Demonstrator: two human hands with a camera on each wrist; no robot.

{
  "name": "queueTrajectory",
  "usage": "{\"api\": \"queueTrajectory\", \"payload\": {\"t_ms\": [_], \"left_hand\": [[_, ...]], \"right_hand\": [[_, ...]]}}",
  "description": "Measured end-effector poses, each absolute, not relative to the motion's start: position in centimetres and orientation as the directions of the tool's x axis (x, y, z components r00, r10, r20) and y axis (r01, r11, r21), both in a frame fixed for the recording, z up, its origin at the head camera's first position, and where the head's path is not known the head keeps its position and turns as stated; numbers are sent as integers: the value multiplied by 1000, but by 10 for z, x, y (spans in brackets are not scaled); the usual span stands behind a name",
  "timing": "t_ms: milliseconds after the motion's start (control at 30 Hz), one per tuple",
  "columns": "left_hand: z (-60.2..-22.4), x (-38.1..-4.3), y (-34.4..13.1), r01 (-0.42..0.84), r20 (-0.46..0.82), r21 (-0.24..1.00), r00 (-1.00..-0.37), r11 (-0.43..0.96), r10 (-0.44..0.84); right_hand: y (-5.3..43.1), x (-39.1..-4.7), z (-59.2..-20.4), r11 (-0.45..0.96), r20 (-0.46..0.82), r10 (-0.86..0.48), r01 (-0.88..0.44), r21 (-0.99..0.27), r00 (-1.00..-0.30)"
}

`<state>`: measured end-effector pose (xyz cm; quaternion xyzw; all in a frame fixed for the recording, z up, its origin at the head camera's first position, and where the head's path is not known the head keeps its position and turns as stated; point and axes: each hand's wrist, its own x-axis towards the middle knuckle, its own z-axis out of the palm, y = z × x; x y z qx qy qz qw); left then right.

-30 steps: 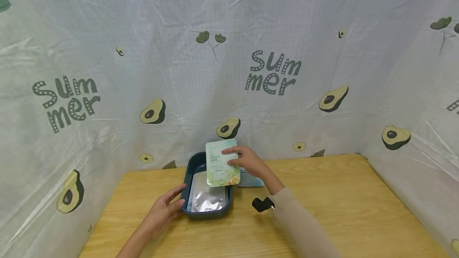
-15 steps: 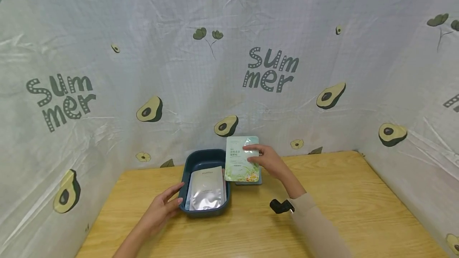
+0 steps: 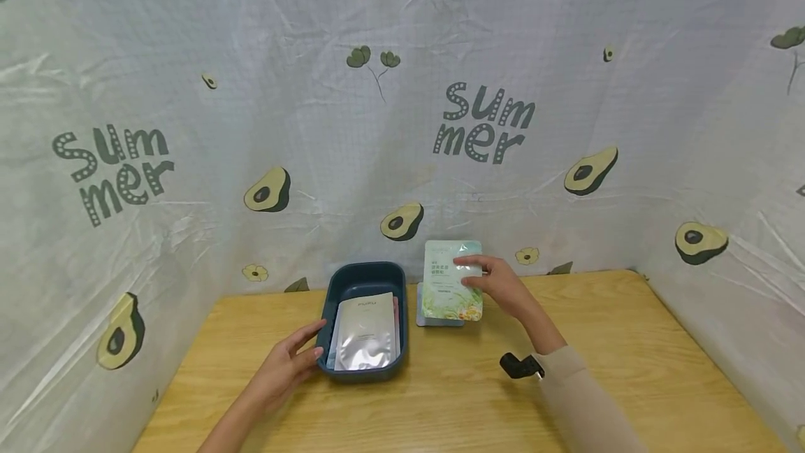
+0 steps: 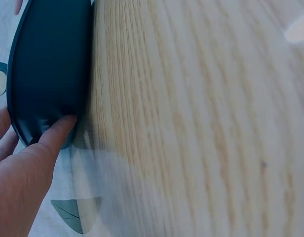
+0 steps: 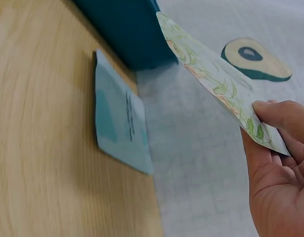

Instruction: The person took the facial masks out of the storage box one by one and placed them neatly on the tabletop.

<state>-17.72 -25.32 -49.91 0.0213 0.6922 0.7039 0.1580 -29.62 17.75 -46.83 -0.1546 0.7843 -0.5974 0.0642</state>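
My right hand (image 3: 499,285) pinches a pale green sheet mask packet (image 3: 443,296) with a grass-and-flower print by its right side. In the right wrist view, the thumb lies on the face of this packet (image 5: 211,74), raised above the table. Beneath it on the table lies a light blue packet (image 3: 440,322), partly covered in the head view. My left hand (image 3: 286,365) touches the left side of a dark blue bin (image 3: 365,272) with its fingertips. Inside the bin sits a silver packet (image 3: 367,334), with edges of other packets showing under it.
The wooden table (image 3: 453,397) meets a white curtain (image 3: 314,138) printed with avocados and lettering at the back and sides. A black camera mount (image 3: 522,365) is on the right wrist.
My right hand has carried the green packet rightward from over the bin to above the blue packet, uncovering the silver packet. My left hand stays at the bin's side.
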Motion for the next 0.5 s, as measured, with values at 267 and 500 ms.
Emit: {"api": "queueTrajectory", "payload": {"t_ms": [267,500], "left_hand": [[-499,-176,-255,-185,-182,983,-945,14,272],[-500,-177,-253,-188,-186,982,-948,16,259]], "right_hand": [[195,-295,-478,287,66,-310,-160,-944,-948],[218,-295,-485,363,73,-301,-185,-913,-951]]}}
